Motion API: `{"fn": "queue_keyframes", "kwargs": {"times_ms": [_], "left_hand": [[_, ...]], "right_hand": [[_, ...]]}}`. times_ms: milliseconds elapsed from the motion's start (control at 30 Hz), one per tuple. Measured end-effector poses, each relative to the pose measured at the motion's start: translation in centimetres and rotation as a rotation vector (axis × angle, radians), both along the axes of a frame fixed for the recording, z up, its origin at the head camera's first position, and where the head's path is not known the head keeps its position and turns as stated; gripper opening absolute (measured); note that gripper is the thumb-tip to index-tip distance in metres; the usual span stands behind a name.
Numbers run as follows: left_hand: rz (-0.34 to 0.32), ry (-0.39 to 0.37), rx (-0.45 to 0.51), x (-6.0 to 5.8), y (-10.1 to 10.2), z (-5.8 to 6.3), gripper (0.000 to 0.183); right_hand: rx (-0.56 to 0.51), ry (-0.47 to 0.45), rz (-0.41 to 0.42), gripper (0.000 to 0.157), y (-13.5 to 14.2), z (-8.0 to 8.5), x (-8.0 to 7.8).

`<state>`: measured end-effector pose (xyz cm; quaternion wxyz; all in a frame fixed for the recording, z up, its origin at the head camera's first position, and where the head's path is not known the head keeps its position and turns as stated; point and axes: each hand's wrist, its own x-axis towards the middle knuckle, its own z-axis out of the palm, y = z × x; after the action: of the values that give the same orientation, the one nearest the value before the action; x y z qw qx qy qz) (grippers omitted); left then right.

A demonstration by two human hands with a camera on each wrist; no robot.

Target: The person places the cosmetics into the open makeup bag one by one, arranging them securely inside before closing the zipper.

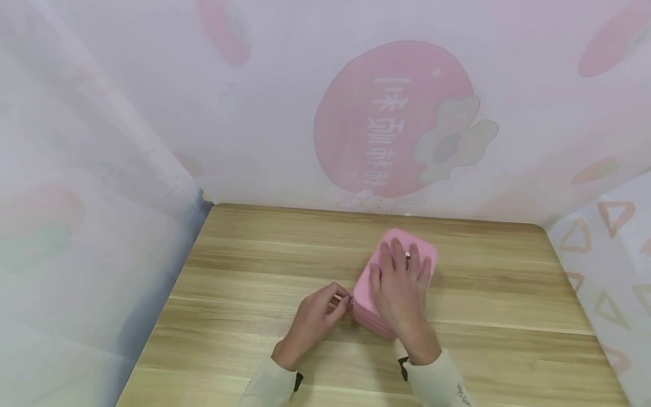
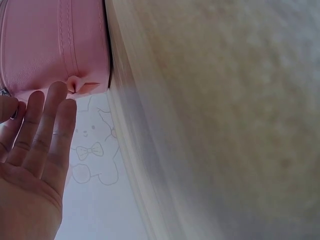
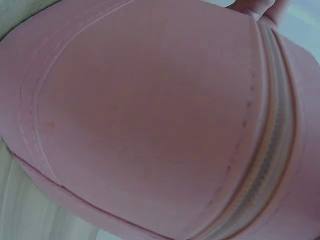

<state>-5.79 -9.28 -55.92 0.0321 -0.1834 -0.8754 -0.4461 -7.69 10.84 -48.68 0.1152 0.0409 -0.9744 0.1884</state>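
A pink zip case (image 1: 365, 289) with rounded corners lies at an angle on the wooden table, its lid facing up. My right hand (image 1: 402, 288) rests on the lid with its fingers spread, a ring on one of them. At the case's near left corner, my left hand (image 1: 316, 312) pinches the small metal zipper pull (image 1: 351, 301) between thumb and forefinger. The other left fingers extend along the pink side wall (image 2: 45, 45) in the left wrist view. Closed zipper teeth (image 3: 272, 150) run along the case in the right wrist view, where only fingertips show at the top.
The wooden table (image 1: 244, 254) reaches back to a pale printed curtain (image 1: 264, 141) with strawberry drawings. More curtain hangs at the left (image 1: 76, 254) and right sides. The table's left edge drops off beside a shaded gap.
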Motion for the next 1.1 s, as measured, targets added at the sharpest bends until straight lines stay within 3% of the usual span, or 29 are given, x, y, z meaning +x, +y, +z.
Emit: {"fn": "queue_keyframes", "kwargs": {"times_ms": [233,400,600,733,1100], "left_hand": [[0.007,0.034,-0.025,-0.1,0.3,-0.2,0.005],[0.017,0.123,-0.049,-0.2,0.6,0.0,0.006],[0.083,0.262,-0.133,-0.3,1.3,0.0,0.005],[0.104,0.314,-0.175,-0.6,1.7,0.0,0.004],[0.105,0.318,-0.185,-1.6,2.3,0.2,0.005]], "right_hand": [[-0.002,-0.039,0.014,0.049,1.0,0.0,-0.2],[0.019,-0.029,0.045,0.048,1.7,0.0,-0.4],[0.030,0.062,0.071,0.048,2.2,-0.2,-0.5],[0.043,0.062,0.084,0.050,2.5,-0.3,-0.5],[0.069,0.040,0.174,0.050,3.4,-0.2,-0.8]]}}
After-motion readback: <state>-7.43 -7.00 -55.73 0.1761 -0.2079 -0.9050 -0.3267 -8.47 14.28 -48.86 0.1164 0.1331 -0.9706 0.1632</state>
